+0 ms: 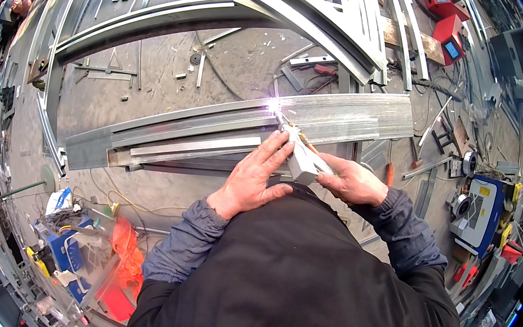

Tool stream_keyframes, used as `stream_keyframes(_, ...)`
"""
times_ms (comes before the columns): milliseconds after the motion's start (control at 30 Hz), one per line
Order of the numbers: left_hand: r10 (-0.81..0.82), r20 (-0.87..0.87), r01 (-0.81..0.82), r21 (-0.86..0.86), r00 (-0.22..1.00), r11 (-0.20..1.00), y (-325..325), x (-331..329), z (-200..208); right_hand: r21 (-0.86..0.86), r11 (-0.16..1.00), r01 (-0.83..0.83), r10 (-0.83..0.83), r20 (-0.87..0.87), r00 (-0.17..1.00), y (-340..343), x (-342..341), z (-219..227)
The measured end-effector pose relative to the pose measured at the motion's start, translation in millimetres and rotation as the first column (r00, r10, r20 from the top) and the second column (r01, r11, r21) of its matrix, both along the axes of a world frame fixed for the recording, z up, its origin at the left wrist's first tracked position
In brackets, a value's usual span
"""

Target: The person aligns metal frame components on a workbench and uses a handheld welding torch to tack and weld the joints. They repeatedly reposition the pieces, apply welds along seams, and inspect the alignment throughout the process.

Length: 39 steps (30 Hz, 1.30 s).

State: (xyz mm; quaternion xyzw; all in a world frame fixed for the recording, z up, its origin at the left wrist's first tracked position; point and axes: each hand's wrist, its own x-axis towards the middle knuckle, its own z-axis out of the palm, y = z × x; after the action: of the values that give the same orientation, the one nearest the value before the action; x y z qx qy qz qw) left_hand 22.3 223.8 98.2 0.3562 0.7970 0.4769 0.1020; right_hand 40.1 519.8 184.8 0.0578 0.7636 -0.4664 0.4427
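Note:
A white and silver welding torch (302, 161) points away from me, and a bright violet-white flash glows at its tip. My right hand (354, 182) is closed round the torch's rear part. On the other side my left hand (253, 174) lies with its fingers stretched out, fingertips against the torch near its front. Beneath the flash is a long flat metal panel (355, 116), running from lower left to upper right. Ribbed metal channels and a thin silver strip (194, 145) lie along its left half, below the flash.
Beyond the panel stands a large metal frame (154, 20) of long profiles. More profiles (355, 23) are stacked at the far right beside red boxes (449, 39). A blue-and-white machine (478, 214) is at the right. Orange plastic (126, 248) and a blue case (66, 246) are at lower left.

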Motion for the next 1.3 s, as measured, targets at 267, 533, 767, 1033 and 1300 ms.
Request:
stream_keyframes(267,-0.003,-0.015,0.003,-0.018,1.0,1.0,-1,1,-3,-0.026,0.999,0.037,-0.037,0.019,0.999,-2,3,-2)
stream_keyframes(533,-0.003,0.039,0.0,0.083,0.999,0.997,-11,1,0,-0.151,0.982,0.111,-0.115,-0.019,0.993,23,17,11)
stream_keyframes(767,0.031,0.215,-0.046,0.068,0.976,0.997,-28,2,-7,-0.291,0.929,0.231,-0.241,-0.001,0.97,103,-36,95)
stream_keyframes(1033,0.515,-0.151,-0.531,-0.372,0.844,0.762,-27,40,-62,-0.353,0.933,-0.071,0.15,0.203,0.968,114,-168,84)
stream_keyframes(1300,0.575,-0.157,-0.521,-0.654,0.803,0.549,-2,59,-73,-0.374,0.917,-0.135,0.309,0.456,0.835,119,-233,-34)
